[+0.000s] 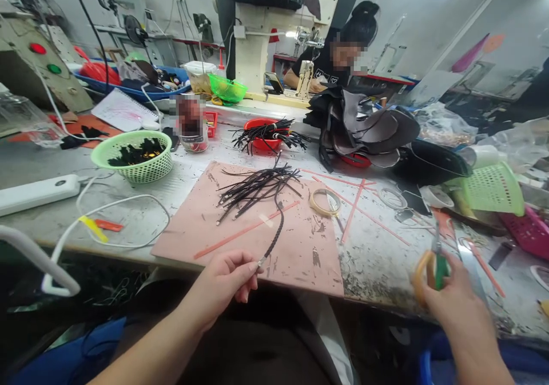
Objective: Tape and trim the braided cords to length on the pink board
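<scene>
My left hand (pixel 227 282) pinches the near end of a black braided cord (pixel 277 230) that runs up across a pink cutting mat (pixel 295 247). A loose pile of similar black cords (pixel 255 186) lies at the mat's far edge. My right hand (pixel 454 305) is closed round scissors with yellow and green handles (pixel 433 265), blades pointing away, at the table's near right edge. The two hands are well apart.
A green basket of black pieces (pixel 137 156) stands left of the mat, a red bowl with cords (pixel 266 133) behind it. A tape ring (pixel 325 202) and thin pink strips (pixel 355 207) lie right of the mat. A person sits at a sewing machine (pixel 257 36) across the table.
</scene>
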`<state>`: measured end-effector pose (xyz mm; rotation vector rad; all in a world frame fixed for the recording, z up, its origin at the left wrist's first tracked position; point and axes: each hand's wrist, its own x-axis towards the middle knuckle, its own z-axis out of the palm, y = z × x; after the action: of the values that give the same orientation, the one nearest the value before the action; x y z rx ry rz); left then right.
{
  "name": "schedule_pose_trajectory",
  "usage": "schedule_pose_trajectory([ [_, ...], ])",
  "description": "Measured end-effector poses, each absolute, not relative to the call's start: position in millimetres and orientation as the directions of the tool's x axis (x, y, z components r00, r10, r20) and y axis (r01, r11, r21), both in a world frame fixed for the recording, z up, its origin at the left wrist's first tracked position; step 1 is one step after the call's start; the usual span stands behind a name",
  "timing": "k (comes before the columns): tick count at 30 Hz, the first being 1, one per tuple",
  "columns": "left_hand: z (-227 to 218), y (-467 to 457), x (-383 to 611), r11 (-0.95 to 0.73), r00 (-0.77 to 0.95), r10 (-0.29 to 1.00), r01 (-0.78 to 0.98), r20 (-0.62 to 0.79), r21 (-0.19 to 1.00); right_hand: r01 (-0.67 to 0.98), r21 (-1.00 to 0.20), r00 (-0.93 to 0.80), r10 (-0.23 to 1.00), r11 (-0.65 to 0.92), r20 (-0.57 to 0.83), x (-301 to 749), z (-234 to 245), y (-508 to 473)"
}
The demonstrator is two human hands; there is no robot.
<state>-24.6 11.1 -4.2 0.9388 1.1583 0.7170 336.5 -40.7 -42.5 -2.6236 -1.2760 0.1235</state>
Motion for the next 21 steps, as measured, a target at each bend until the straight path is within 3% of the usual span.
schedule_pose_trajectory([
  [2, -1, 9, -25, 0.441, 0.277, 0.862, 0.001, -0.424, 0.897, 0.761, -0.471, 0.502, 0.865, -0.446, -0.008, 309, -46, -46],
  [4, 1, 7, -25, 0.437, 0.284, 0.863, -0.007, -0.417, 0.900, 0.724, -0.667, 0.220, 0.975, -0.172, -0.013, 275, -46, -53],
  [7, 3, 6, -24, 0.438, 0.288, 0.864, -0.025, -0.413, 0.899, 0.610, -0.792, -0.133, 0.989, 0.034, -0.060, 231, -38, -62],
  [10, 6, 5, -23, 0.440, 0.292, 0.862, -0.023, -0.415, 0.898, 0.479, -0.874, -0.350, 0.931, 0.087, -0.099, 206, -28, -65],
  [13, 9, 5, -22, 0.419, 0.301, 0.866, 0.003, -0.400, 0.908, 0.418, -0.905, -0.461, 0.877, 0.084, -0.132, 198, -22, -61],
  [21, 9, 4, -25, 0.387, 0.305, 0.874, 0.032, -0.378, 0.922, 0.400, -0.913, -0.492, 0.859, 0.074, -0.146, 192, -23, -55],
])
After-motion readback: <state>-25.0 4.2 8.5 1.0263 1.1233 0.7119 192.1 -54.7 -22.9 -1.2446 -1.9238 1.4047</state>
